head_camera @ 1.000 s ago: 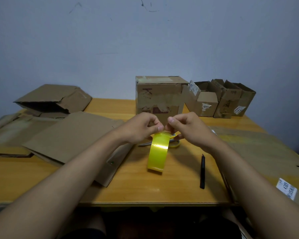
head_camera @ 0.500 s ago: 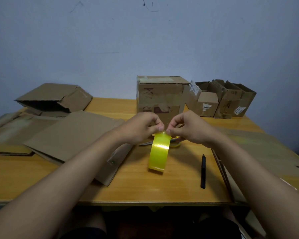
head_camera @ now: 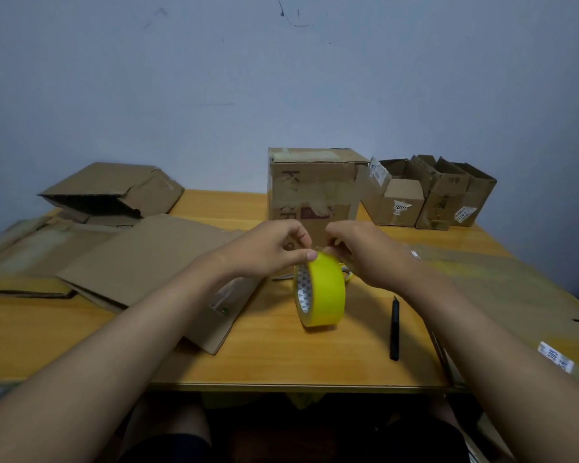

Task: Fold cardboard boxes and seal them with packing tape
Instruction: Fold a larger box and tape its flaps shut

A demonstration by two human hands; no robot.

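A yellow roll of packing tape stands on edge on the wooden table, its white core turned left. My left hand pinches the roll at its top edge. My right hand has its fingers curled at the top right of the roll, fingertips touching the tape. Behind both hands stands a folded cardboard box with tape on its closed top. A flat cardboard sheet lies to the left under my left forearm.
A black pen-like tool lies right of the roll. Scissors peek out behind the tape. Several small open boxes stand at the back right. A collapsed box sits back left, flattened cardboard on the right.
The roll has turned so its white core now faces left. Both hands stay at its top, the right fingers shifted slightly.
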